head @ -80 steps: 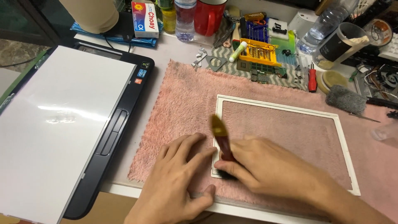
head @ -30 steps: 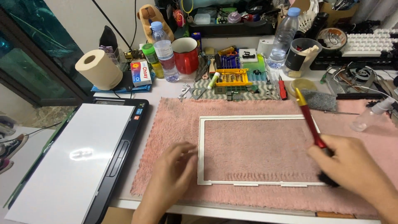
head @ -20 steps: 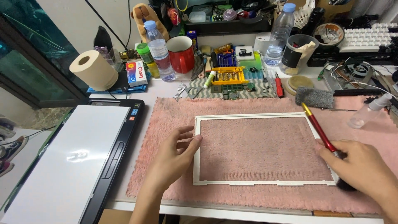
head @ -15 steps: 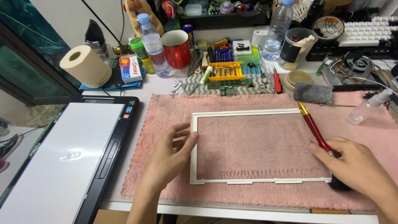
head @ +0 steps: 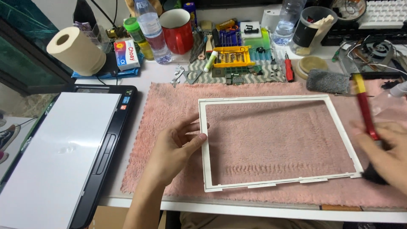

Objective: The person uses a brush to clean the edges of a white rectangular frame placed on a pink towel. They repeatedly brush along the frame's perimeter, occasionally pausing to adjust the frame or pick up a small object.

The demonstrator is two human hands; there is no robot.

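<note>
Since the earlier frames, the brush (head: 365, 111) has travelled from the lower left part of the white frame (head: 203, 144) to its right side, and the left hand (head: 171, 150) has shifted from the lower edge up to the left rail.

The white frame, a thin rectangular bezel, lies flat on the pink towel (head: 169, 101), which covers the middle of the desk (head: 263, 210). The left hand rests at the frame's left rail: the thumb lies across the rail, and the fingers (head: 186, 127) are loosely spread and touch the rail from outside. The right hand (head: 388, 154) is at the frame's lower right corner. Its fingers are closed around the brush, a red handle with a yellow end that points up and away; the dark bristles sit against the corner of the frame.

A laptop (head: 63, 152) with a white panel lies to the left of the towel. Behind the towel stand a paper roll (head: 76, 51), a red mug (head: 178, 25), a water bottle (head: 150, 27) and a yellow bit case (head: 231, 57). A grey pad (head: 328, 81) lies just beyond the frame's upper right corner.
</note>
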